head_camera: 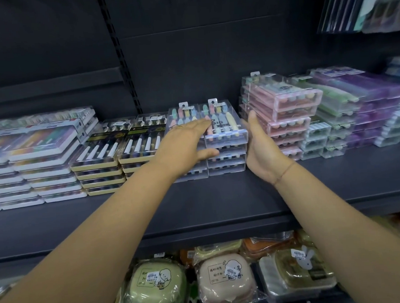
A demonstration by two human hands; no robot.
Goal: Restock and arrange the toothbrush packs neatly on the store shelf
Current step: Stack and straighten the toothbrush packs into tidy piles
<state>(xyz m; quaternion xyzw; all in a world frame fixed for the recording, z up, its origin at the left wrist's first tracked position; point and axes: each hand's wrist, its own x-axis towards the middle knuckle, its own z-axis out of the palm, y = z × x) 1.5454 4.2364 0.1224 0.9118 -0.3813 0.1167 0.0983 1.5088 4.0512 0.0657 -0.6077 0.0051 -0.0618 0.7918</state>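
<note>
Two side-by-side stacks of clear toothbrush packs with pastel brushes (225,126) stand in the middle of the dark shelf (221,204). My left hand (184,143) lies flat over the top of the left stack, fingers straight and reaching onto the right stack, thumb at the front. My right hand (262,147) presses its open palm against the right side of the right stack. A taller stack of pink packs (283,113) stands just right of that hand.
Black-and-gold packs (115,154) and colourful white-tray packs (31,161) fill the shelf's left. Green, clear and purple packs (360,108) fill the right. Hanging packs (363,3) are at top right. Wrapped lunch boxes (225,281) sit on the shelf below.
</note>
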